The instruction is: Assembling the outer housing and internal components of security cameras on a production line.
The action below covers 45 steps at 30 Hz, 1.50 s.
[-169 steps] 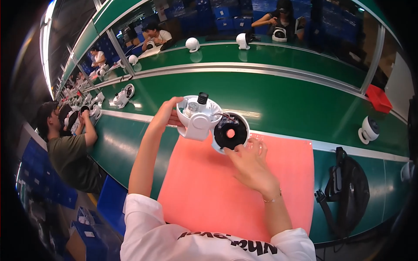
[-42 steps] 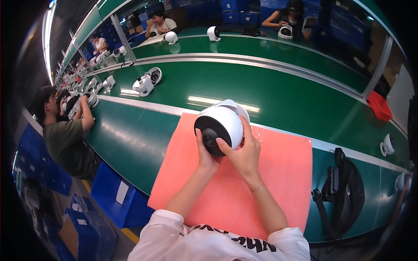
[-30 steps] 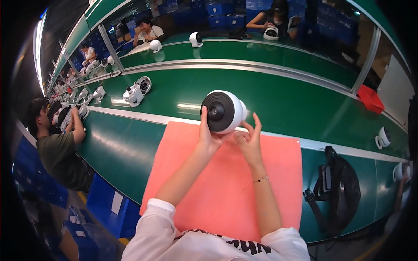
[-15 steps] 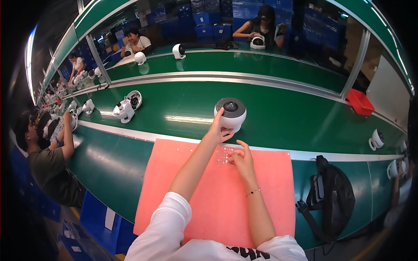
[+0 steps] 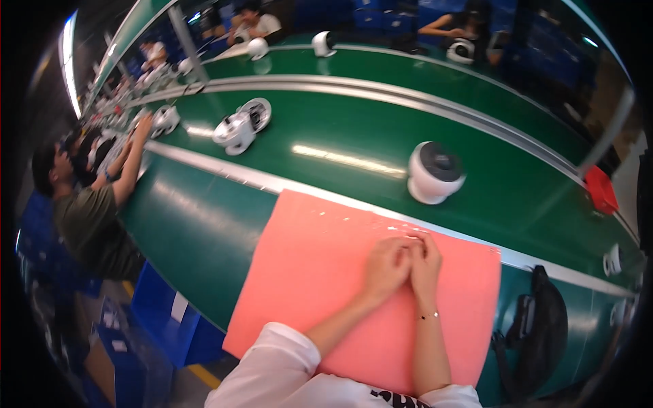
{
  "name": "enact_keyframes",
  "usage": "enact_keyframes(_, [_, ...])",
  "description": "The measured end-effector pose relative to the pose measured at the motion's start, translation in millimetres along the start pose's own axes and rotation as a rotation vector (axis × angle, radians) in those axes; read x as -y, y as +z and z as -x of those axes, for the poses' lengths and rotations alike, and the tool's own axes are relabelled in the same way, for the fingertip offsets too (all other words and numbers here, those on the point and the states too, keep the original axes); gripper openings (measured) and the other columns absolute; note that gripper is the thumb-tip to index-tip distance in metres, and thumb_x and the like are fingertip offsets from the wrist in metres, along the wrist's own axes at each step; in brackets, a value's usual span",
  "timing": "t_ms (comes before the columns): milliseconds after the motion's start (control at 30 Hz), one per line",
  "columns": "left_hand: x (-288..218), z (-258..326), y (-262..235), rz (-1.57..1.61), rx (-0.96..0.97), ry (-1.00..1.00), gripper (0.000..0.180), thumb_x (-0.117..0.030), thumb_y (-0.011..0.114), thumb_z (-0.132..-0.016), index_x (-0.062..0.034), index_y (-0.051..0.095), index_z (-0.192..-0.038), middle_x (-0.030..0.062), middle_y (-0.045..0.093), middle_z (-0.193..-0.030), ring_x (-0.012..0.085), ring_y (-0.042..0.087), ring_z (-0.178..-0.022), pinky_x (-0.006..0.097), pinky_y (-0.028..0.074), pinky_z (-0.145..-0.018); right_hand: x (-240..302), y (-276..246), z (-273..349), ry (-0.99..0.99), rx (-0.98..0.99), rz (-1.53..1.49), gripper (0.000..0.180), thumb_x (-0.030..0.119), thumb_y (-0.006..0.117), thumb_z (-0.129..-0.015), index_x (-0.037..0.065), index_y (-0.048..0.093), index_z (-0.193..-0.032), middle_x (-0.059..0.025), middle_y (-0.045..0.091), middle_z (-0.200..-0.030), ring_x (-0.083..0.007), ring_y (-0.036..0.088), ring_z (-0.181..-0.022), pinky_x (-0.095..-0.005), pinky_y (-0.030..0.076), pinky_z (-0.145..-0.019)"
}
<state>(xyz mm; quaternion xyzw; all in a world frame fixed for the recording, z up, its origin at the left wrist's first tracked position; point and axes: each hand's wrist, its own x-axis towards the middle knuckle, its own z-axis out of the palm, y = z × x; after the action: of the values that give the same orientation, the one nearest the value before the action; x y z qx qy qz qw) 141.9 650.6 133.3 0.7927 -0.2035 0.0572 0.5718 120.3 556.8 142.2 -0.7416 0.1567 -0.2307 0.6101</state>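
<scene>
Both hands, left hand [image 5: 386, 266] and right hand [image 5: 426, 258], rest together on the pink mat [image 5: 320, 272] near its twelve o'clock edge, fingers curled, any grasp hidden, white round device [image 5: 434, 173] apart beyond.

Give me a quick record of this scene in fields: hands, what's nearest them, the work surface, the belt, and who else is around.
Left hand: resting on the pink mat, empty, touching the other hand
Right hand: on the mat, empty, fingers against the left hand
Nearest item: white round device with dark grille, standing apart on the green conveyor belt
Farther on belt: opened white device
Right of mat: black bag
Others: person in olive shirt reaching onto the belt at left
</scene>
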Motion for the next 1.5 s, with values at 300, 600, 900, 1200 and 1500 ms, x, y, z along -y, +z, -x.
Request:
enact_keyframes(300, [-15,20,-20,0.142,0.024,-0.028,0.028,-0.004,0.049,-0.078,-0.0006,0.052,-0.105,0.0165,0.056,-0.104,0.0333,0.052,-0.101,0.041,0.043,-0.086,16,14,14,-0.027,0.007,0.008,0.020,0.004,0.038,-0.086,-0.001,0.058,-0.087,-0.0085,0.063,-0.073,-0.0124,0.057,-0.066,-0.0260,0.045,-0.061])
enact_keyframes(600, [-4,8,5,0.071,0.019,0.107,0.023,-0.008,0.051,-0.075,-0.0018,0.054,-0.097,0.0146,0.059,-0.097,0.0310,0.053,-0.095,0.041,0.039,-0.086,-5,-5,6,-0.059,-0.012,0.093,0.019,0.006,0.038,-0.089,0.000,0.056,-0.088,-0.0029,0.054,-0.076,-0.0081,0.047,-0.065,-0.0214,0.039,-0.057])
enact_keyframes(900, [1,4,9,0.215,0.041,0.076,0.022,-0.006,0.049,-0.075,0.0010,0.055,-0.095,0.0160,0.059,-0.096,0.0309,0.053,-0.096,0.041,0.039,-0.087,13,5,11,-0.114,-0.086,0.280,0.022,0.010,0.037,-0.087,-0.002,0.056,-0.087,-0.0087,0.055,-0.081,-0.0184,0.050,-0.076,-0.0298,0.041,-0.070])
enact_keyframes(1200, [-6,14,-14,0.203,0.120,0.125,0.019,-0.002,0.048,-0.075,0.0019,0.054,-0.093,0.0171,0.057,-0.094,0.0338,0.051,-0.093,0.042,0.040,-0.083,17,8,22,0.047,-0.066,0.077,0.021,0.008,0.037,-0.088,-0.003,0.054,-0.089,-0.0082,0.055,-0.081,-0.0164,0.050,-0.074,-0.0281,0.043,-0.067])
enact_keyframes(1500, [-1,1,-9,0.191,0.165,0.059,0.014,-0.003,0.047,-0.076,0.0011,0.054,-0.087,0.0141,0.059,-0.086,0.0316,0.054,-0.087,0.040,0.044,-0.076,19,13,14,-0.033,-0.075,0.124,0.021,0.009,0.038,-0.087,-0.003,0.054,-0.088,-0.0087,0.055,-0.079,-0.0165,0.052,-0.074,-0.0282,0.043,-0.068])
